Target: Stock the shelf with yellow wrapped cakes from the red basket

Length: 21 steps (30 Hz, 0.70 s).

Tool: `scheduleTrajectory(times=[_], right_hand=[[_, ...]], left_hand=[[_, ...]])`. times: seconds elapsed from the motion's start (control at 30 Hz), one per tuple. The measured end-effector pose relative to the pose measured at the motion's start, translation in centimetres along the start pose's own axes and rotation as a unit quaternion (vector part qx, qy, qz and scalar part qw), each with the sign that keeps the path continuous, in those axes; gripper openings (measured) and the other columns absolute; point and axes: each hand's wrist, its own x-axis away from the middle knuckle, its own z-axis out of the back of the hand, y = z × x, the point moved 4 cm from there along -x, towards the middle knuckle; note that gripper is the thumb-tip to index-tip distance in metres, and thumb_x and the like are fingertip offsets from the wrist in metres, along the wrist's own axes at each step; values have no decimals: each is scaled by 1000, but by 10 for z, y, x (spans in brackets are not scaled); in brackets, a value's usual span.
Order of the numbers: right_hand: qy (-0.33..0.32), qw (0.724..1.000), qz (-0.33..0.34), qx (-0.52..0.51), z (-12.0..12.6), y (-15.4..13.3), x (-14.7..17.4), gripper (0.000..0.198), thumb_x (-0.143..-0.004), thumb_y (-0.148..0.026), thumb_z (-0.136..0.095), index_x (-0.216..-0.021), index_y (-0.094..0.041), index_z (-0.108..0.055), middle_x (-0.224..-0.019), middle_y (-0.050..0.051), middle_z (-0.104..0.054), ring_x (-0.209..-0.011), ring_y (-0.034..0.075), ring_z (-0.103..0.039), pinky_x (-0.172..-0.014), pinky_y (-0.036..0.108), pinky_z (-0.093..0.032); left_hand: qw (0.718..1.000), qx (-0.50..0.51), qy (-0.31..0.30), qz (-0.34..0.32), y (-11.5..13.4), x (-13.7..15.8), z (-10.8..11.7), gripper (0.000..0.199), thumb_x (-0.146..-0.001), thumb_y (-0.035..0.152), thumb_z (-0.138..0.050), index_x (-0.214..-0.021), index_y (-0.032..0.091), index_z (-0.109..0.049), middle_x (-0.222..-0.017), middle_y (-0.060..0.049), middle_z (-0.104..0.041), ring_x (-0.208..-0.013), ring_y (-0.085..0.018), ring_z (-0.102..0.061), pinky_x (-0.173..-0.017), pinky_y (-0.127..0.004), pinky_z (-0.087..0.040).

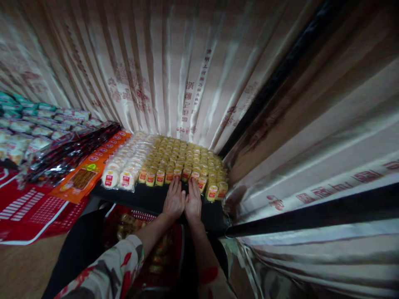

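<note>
Both of my hands lie side by side at the front edge of several rows of small yellow wrapped snack packs (174,153) with red and yellow labels. My left hand (173,199) is flat, its fingertips against a front pack. Beside it my right hand (193,199) stretches its fingers forward onto the neighbouring packs. The packs stand in tight rows on a black surface (146,201). To their left are rows of round white wrapped packs (126,178). Below my forearms a red basket (109,218) holds more yellow wrapped packs (127,222).
An orange snack bag (82,178) and a heap of dark shiny packets (70,151) lie to the left. Farther left are white packets (40,131) and a red basket (31,207). Pale printed curtains (156,74) hang behind and to the right, with a dark bar (268,99).
</note>
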Motion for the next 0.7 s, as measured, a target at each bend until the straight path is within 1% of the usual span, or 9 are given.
scheduleTrajectory(times=[0.17, 0.27, 0.4, 0.53, 0.7], right_hand=[[39, 999, 11, 24, 11, -9, 10, 47, -87, -19, -31, -132, -13, -44, -139, 12, -42, -132, 18, -31, -106, 43, -33], [51, 997, -8, 53, 15, -8, 24, 52, -84, -13, -29, -135, -14, -40, -140, 11, -40, -133, 19, -29, -105, 44, -34], [45, 996, -27, 78, 12, -1, 35, 58, -81, -8, -28, -138, -10, -33, -143, 13, -35, -135, 21, -24, -106, 45, -34], [28, 994, -44, 93, 6, 7, 31, 58, -81, -8, -29, -139, -6, -29, -145, 15, -31, -137, 21, -19, -107, 43, -31], [22, 993, -51, 105, 3, 8, 22, 55, -83, -11, -28, -137, -2, -31, -142, 18, -35, -136, 23, -21, -107, 44, -30]], left_hand=[[1000, 8, 5, 1, 0, 0, 2, 43, -91, 23, -26, -124, 3, -46, -140, -19, -37, -136, -25, -22, -107, -48, -34], [1000, 6, 2, 3, 0, 1, 3, 43, -91, 23, -26, -123, 3, -46, -141, -19, -37, -137, -24, -19, -108, -47, -33], [1000, 12, 3, 5, 1, 1, 3, 43, -91, 23, -26, -125, 4, -45, -141, -17, -37, -137, -24, -19, -108, -48, -33], [1000, 11, -5, 11, 1, 1, 2, 43, -91, 23, -26, -124, 3, -46, -141, -19, -36, -137, -25, -21, -108, -46, -32], [1000, 3, -7, 9, 0, 1, 1, 43, -91, 23, -27, -124, 3, -46, -141, -18, -36, -136, -26, -22, -107, -47, -33]])
